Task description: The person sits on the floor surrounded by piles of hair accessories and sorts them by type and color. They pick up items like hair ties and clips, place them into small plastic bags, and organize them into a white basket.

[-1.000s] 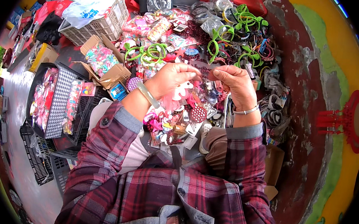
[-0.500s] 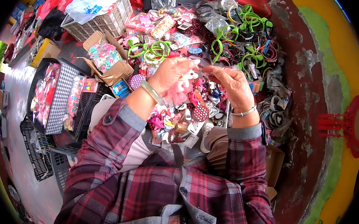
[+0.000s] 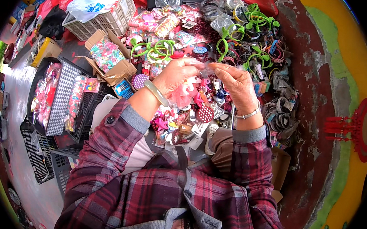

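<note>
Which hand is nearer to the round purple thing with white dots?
The left. The left hand is close by, on the right side of the round purple thing; the right hand is farther right, past the left hand.

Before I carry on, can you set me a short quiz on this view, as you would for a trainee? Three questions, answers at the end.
1. Which wrist wears the thin silvery bracelet?
2. True or false: the purple disc shows to the left of the left hand.
3. What is pinched between the fingertips of the left hand and the right hand?
A) a green headband
B) a see-through piece
C) a cardboard box

Key: 1. The right wrist. 2. True. 3. B.
</note>
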### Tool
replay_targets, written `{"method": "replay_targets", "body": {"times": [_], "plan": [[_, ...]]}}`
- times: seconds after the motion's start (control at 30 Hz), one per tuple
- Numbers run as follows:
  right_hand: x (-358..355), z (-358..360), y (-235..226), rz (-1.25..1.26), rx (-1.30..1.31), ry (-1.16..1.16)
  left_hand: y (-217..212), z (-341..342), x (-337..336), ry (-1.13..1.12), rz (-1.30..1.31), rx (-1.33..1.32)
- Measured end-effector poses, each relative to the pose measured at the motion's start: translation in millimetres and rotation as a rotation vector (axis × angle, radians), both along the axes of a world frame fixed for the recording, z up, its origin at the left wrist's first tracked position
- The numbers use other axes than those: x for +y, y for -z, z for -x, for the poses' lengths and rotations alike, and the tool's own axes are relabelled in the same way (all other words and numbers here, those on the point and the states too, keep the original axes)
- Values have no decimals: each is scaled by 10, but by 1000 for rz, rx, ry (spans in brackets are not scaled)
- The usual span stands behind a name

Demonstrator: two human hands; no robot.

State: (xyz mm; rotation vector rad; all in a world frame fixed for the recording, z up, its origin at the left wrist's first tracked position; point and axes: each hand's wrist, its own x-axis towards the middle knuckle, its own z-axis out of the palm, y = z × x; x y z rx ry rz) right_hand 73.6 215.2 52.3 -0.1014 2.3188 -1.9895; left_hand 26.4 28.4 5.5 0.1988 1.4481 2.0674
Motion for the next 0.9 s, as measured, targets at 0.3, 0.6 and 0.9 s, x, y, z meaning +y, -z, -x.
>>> {"method": "replay_targets", "body": {"times": [0.3,0.6,0.9], "plan": [[-59,81,218,-172,392,473,-13,9,-11,-142,33,-132],[-576,-159,335,484,-407,33,138,20,102,-522,70,255],[-419,-73,267,694,-174,181,277,108,17,-459,-6,173]]}}
